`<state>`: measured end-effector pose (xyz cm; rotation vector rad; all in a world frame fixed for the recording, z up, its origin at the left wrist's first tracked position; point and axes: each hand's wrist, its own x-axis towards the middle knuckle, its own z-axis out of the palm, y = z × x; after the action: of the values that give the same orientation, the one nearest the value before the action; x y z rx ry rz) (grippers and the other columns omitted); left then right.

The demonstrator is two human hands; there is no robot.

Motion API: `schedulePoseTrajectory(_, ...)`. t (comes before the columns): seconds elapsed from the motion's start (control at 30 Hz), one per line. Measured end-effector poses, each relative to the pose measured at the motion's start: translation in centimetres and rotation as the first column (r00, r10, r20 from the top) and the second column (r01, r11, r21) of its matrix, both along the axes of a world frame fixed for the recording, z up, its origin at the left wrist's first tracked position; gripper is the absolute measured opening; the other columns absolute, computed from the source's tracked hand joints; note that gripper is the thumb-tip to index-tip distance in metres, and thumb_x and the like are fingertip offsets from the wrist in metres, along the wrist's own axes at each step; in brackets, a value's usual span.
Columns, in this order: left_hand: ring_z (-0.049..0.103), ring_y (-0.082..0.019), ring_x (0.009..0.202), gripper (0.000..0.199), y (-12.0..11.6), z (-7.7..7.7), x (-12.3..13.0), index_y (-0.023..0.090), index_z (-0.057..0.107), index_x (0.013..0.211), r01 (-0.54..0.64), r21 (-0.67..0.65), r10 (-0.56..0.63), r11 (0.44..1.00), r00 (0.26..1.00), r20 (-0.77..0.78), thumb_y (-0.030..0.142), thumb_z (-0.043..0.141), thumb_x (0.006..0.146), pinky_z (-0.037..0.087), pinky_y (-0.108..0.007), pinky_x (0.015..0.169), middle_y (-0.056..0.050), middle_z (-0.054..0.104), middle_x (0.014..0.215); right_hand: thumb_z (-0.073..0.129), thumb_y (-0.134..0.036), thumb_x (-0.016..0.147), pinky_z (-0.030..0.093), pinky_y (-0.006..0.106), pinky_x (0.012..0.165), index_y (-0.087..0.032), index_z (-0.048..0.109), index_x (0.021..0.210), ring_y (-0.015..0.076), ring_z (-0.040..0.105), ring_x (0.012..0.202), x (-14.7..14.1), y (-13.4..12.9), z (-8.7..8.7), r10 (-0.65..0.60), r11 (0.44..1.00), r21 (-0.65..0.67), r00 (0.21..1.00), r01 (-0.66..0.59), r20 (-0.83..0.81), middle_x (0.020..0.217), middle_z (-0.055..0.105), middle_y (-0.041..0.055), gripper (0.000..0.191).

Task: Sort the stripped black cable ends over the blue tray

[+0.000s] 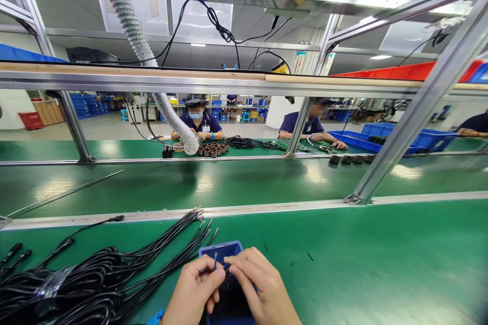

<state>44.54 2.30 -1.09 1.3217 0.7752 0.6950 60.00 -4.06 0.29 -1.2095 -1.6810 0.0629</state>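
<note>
My left hand is closed in a pinch on a thin wire whose blue-green end sticks up past the fingertips. Close beside it, my right hand pinches a small dark blue piece, too small to name. Both hands are over a blue plastic bin with a dark inside; its contents are hard to make out. To the left lies a bundle of black cables, partly wrapped in clear plastic, with stripped coloured wire ends pointing away from me.
A metal rail runs across the green bench, with a slanted aluminium post on the right. Across the line sit two co-workers. A flexible duct hangs down near copper coils. Blue trays stand far right.
</note>
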Motion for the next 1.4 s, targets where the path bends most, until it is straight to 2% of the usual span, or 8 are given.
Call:
schedulePoseTrajectory(0.23,0.028,-0.005,0.035,0.05,-0.3,0.6,-0.1,0.019,0.052,0.071,0.031,-0.063,-0.03,0.998,0.999,0.013,0.066,0.069,0.068,0.022,-0.016,0.035,0.009,0.042,0.041,0.056,-0.026,0.094,0.056,0.024,0.059,-0.022,0.071,0.104,0.0183,0.069,0.077,0.6,0.0,0.0,-0.031,0.989,-0.145,0.935,-0.022,-0.353,0.09,0.071,0.0065,0.019)
schedulePoseTrajectory(0.5,0.025,-0.004,0.034,0.049,-0.4,0.7,-0.1,0.019,0.05,0.069,0.034,-0.026,-0.035,0.999,0.999,-0.012,0.066,0.067,0.07,0.018,-0.016,0.034,0.01,0.039,0.04,0.047,-0.004,0.092,0.055,0.03,0.069,-0.025,0.058,0.126,0.018,0.064,0.08,0.5,-0.1,0.9,0.044,0.99,0.133,0.998,-0.048,0.033,0.091,0.071,0.006,0.042)
schedulePoseTrajectory(0.77,0.026,-0.004,0.033,0.049,-0.4,0.8,0.0,0.019,0.052,0.068,0.033,-0.02,-0.033,0.999,0.999,-0.009,0.065,0.069,0.068,0.018,-0.017,0.034,0.01,0.039,0.039,0.046,-0.004,0.093,0.055,0.03,0.065,-0.024,0.056,0.125,0.0182,0.063,0.076,0.6,-0.1,0.7,0.049,0.987,0.146,0.991,-0.067,0.124,0.087,0.07,0.006,0.04)
schedulePoseTrajectory(0.9,0.026,-0.004,0.033,0.05,-0.4,0.6,0.0,0.018,0.053,0.07,0.047,-0.023,-0.047,0.999,0.999,-0.013,0.066,0.07,0.068,0.018,-0.017,0.034,0.009,0.04,0.039,0.044,-0.008,0.094,0.056,0.034,0.076,-0.024,0.054,0.131,0.0212,0.065,0.085,0.7,-0.4,0.8,0.154,0.978,0.107,0.965,-0.179,0.211,0.098,0.072,0.008,0.041)
schedulePoseTrajectory(1.03,0.034,-0.006,0.037,0.051,-0.2,0.1,0.0,0.018,0.053,0.071,0.049,-0.03,-0.049,0.998,0.999,0.019,0.066,0.07,0.067,0.025,-0.016,0.036,0.007,0.045,0.044,0.05,-0.011,0.091,0.057,0.028,0.076,-0.023,0.056,0.125,0.0188,0.067,0.088,0.4,-0.6,1.2,0.094,0.995,0.017,0.996,-0.094,0.005,0.104,0.07,0.008,0.036)
schedulePoseTrajectory(1.13,0.04,-0.008,0.041,0.051,-0.3,-0.1,-0.1,0.016,0.059,0.076,0.073,-0.02,-0.072,0.997,0.996,0.05,0.064,0.071,0.067,0.03,-0.017,0.038,0.005,0.047,0.048,0.059,-0.018,0.087,0.054,0.022,0.062,-0.02,0.066,0.093,0.0149,0.063,0.068,0.2,-0.5,1.3,0.034,0.988,-0.145,0.993,-0.05,-0.112,0.082,0.067,0.0036,0.009)
schedulePoseTrajectory(1.2,0.044,-0.008,0.044,0.049,-0.4,-0.1,-0.2,0.014,0.062,0.08,0.053,-0.029,-0.051,0.998,0.996,0.08,0.059,0.075,0.065,0.033,-0.018,0.041,0.004,0.049,0.052,0.059,-0.02,0.087,0.051,0.021,0.059,-0.019,0.065,0.076,0.0134,0.061,0.062,0.1,-0.3,1.1,0.023,0.972,-0.229,0.987,-0.059,-0.158,0.07,0.064,0.0007,0.012)
schedulePoseTrajectory(1.4,0.054,-0.01,0.054,0.045,-0.3,0.2,-0.2,0.017,0.057,0.076,-0.031,-0.052,0.04,0.998,0.984,0.172,0.05,0.082,0.062,0.037,-0.018,0.044,0.0,0.057,0.072,0.063,-0.03,0.085,0.051,0.022,0.056,-0.018,0.067,0.078,0.0141,0.062,0.059,-1.1,0.4,-0.4,0.053,0.911,-0.341,0.887,-0.231,-0.459,0.07,0.067,0.0018,0.015)
